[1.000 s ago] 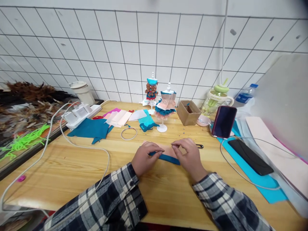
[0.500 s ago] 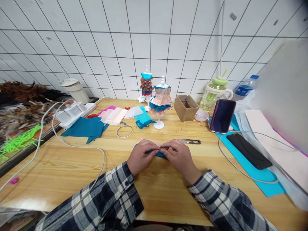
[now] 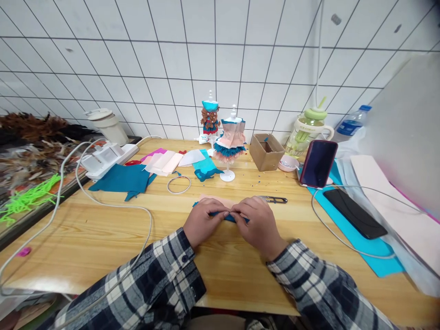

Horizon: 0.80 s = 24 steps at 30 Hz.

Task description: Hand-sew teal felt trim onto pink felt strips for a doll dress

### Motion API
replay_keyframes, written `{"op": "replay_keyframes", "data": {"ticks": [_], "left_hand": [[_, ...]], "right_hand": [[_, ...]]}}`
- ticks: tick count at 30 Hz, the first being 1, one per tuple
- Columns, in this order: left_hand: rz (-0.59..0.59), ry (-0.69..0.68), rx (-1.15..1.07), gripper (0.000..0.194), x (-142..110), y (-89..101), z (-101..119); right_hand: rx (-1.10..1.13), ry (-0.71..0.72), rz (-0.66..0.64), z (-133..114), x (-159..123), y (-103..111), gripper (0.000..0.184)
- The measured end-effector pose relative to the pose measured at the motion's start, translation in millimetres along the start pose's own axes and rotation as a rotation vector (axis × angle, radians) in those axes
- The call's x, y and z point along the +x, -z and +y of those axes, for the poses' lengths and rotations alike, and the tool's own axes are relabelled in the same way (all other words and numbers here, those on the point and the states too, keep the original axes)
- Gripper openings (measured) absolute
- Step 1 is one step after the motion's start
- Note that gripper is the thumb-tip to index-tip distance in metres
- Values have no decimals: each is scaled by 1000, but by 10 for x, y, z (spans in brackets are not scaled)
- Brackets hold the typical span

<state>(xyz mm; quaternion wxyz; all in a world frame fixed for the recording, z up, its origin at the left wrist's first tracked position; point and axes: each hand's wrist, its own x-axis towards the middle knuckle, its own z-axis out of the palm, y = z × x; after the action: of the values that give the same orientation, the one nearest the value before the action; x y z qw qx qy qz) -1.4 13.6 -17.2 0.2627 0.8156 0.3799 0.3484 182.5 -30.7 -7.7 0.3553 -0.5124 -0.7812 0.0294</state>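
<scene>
Low over the wooden table, my left hand (image 3: pixel 205 222) and my right hand (image 3: pixel 257 224) meet fingertip to fingertip. Both pinch the edge of a folded piece of teal and pale pink crepe paper (image 3: pixel 231 217). Its teal side faces me, and a pink part (image 3: pixel 220 200) shows behind the fingers. My fingers cover most of the fold. Just beyond my right hand lies a pair of thread snips (image 3: pixel 276 200). A thin metal ring (image 3: pixel 179 184) rests farther back on the left.
Two small mannequins stand behind: one in a pink and teal paper dress (image 3: pixel 231 137), one in brown and red (image 3: pixel 210 120). A cardboard box (image 3: pixel 266 152), a bottle (image 3: pixel 307 130) and phones (image 3: pixel 354 213) are right. Paper scraps (image 3: pixel 120 179), a white cable (image 3: pixel 148 229) and feathers (image 3: pixel 30 149) lie left.
The view has shifted slightly. Both hands stay pinched on the paper in nearly the same place, and a little more teal shows under my right fingers.
</scene>
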Motion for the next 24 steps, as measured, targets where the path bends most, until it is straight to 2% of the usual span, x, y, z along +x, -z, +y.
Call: {"op": "replay_keyframes", "data": {"ticks": [3, 7, 8, 10, 13, 15, 20, 24], "left_hand": [[-6, 2, 6, 16, -11, -4, -29], [70, 65, 52, 50, -10, 68, -76], [81, 59, 83, 49, -4, 82, -78], [36, -24, 153, 33, 16, 74, -60], [-139, -181, 229, 25, 79, -37, 20], [-232, -190, 270, 29, 145, -143, 90], [-341, -148, 322, 23, 304, -294, 183], [-322, -175, 293, 10, 328, -291, 139]], "right_hand": [[60, -32, -6, 0, 10, 45, 13], [204, -100, 51, 94, -12, 171, 16], [244, -122, 64, 153, -33, 208, 16], [312, -181, 70, 315, -94, 274, 16], [352, -282, 45, 575, -197, 342, 17], [353, -314, 18, 686, -244, 373, 17], [328, -277, -96, 665, -259, 418, 18], [293, -265, -150, 575, -251, 399, 16]]}}
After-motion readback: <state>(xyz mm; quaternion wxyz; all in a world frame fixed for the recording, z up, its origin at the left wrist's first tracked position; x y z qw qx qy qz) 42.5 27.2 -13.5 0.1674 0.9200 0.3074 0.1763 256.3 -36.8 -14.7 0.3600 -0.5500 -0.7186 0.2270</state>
